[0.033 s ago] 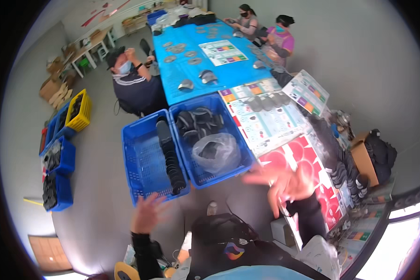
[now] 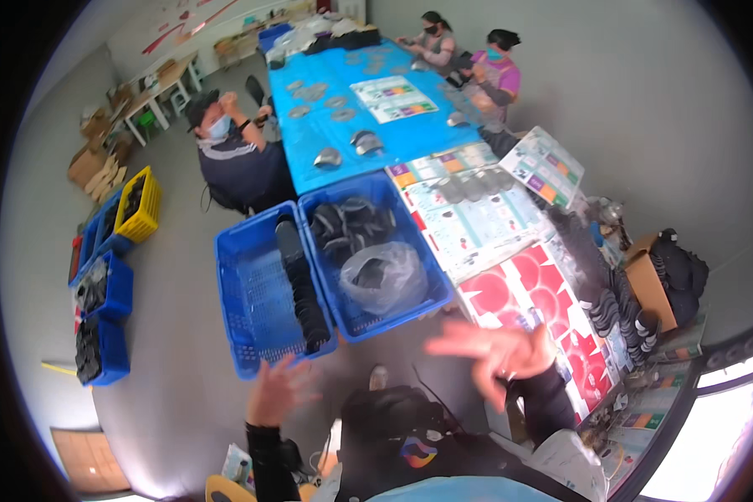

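My left hand (image 2: pixel 278 391) hangs in the air with its fingers spread, just below the near edge of the left blue crate (image 2: pixel 244 293). Inside that crate a row of dark curved pieces (image 2: pixel 297 272) runs along the right side. My right hand (image 2: pixel 502 353) is also raised, fingers apart and a little blurred, in front of the table corner with red printed sheets (image 2: pixel 523 289). Neither hand holds anything that I can see. The right blue crate (image 2: pixel 437 280) contains dark curved pieces (image 2: pixel 343 226) and a clear plastic bag (image 2: pixel 385 276).
A long table with a blue cover (image 2: pixel 322 138) stretches away, with grey pieces on it. One person (image 2: pixel 238 163) sits left of it, two people (image 2: pixel 495 75) on its right. Dark pieces (image 2: pixel 590 276) are stacked along the right. More crates (image 2: pixel 105 347) stand on the left floor.
My left hand has shifted slightly to the right and down. My right hand has moved a little downward and its fingers have turned. The view has shifted slightly.
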The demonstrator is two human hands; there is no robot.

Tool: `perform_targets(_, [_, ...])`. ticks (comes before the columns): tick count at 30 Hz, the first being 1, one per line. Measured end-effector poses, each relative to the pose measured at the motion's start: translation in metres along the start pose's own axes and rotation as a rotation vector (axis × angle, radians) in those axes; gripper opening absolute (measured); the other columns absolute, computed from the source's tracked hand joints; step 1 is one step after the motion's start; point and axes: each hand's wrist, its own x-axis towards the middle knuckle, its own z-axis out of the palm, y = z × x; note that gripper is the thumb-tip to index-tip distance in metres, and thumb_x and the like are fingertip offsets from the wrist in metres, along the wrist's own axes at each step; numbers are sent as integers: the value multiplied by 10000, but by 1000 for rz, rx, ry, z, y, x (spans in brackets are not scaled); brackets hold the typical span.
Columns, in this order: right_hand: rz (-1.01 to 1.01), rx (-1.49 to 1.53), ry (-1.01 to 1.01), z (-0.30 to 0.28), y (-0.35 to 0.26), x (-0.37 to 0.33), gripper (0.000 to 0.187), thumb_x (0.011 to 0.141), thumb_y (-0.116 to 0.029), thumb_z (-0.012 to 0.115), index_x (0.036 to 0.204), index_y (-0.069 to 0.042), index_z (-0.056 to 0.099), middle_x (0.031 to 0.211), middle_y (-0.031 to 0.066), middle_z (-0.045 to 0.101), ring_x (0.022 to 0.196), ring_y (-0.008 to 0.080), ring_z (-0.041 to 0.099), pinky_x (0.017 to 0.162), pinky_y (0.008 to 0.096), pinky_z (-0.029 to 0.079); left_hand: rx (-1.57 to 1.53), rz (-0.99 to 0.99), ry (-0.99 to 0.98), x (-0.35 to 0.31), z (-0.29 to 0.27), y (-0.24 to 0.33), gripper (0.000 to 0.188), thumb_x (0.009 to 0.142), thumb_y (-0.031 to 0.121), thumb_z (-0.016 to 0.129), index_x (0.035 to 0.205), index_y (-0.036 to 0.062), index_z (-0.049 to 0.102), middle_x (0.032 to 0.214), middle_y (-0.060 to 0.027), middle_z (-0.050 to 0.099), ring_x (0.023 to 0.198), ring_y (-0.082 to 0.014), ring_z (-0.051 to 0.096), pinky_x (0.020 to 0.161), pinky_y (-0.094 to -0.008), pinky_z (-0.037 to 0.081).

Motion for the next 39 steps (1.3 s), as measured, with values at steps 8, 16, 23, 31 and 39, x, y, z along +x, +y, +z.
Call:
perform_targets(8, [-39,-109,42,60,13,-25,1267,811,-894,456,1621,-12,44,1484,380,414,606,160,604,635,281,505,146,-48,-148,26,72,-26,728,1047,628,308,1564,117,341,1624,-226,291,1487,-482,275,1062,-720,372])
perform_targets(16, [-253,-657,-597,108,16,5,297,1001,-146,561,755,16,524,635,80,540,576,234,556,548,401,418,231,-109,-249,17,84,-39,696,1065,601,264,1591,146,277,1633,-193,278,1480,-444,298,1111,-675,345])
perform_targets(23, [-116,-1262,365,150,-46,-33,577,1038,-449,505,1345,32,591,759,193,669,602,352,635,634,417,527,7,-158,-310,27,117,-60,717,1061,617,224,1598,144,253,1634,-183,288,1486,-430,302,1116,-692,320])
perform_targets(31, [123,-1045,521,112,26,-37,557,1070,-185,521,1581,-75,328,749,55,623,671,103,594,617,258,484,333,-184,-385,15,136,-93,700,1073,586,260,1595,120,252,1613,-169,333,1428,-361,430,1115,-539,426])
perform_targets(39, [-608,745,57,-43,-11,47,340,995,-16,537,1322,77,522,1297,175,615,1211,255,606,1034,326,507,-616,18,-383,109,87,-64,433,1098,284,443,1420,0,501,1441,-134,562,994,-140,669,822,-251,580])
